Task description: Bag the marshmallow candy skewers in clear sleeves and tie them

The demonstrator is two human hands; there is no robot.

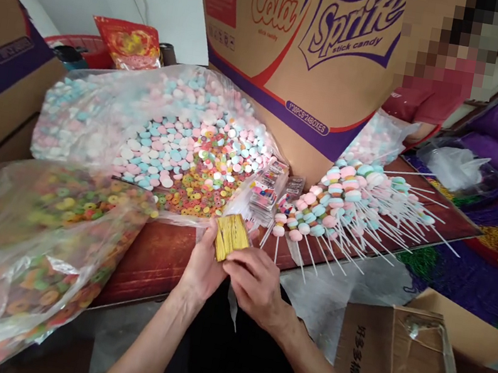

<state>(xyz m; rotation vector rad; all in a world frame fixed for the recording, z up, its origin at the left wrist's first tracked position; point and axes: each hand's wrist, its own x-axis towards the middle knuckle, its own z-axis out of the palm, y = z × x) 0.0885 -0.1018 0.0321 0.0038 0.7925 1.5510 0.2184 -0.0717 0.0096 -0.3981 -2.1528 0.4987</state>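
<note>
A flat bundle of gold twist ties (231,236) lies in my left hand (204,265), whose fingers and thumb close around its left side. The fingers of my right hand (257,280) are bent together and pressed on the bundle's lower right corner. Just beyond my hands are stacks of small printed packets (268,186) on clear plastic. To the right, marshmallow skewers (320,214) on white sticks are piled up, their sticks pointing toward me and to the right.
An open plastic bag of pastel marshmallows (155,145) and ring candies (195,193) covers the table (154,263). Another bag of ring candies (55,262) sits at left. A tall carton (268,69) stands behind. An opened carton (373,360) is at lower right. A person in a red shirt (429,96) sits beyond.
</note>
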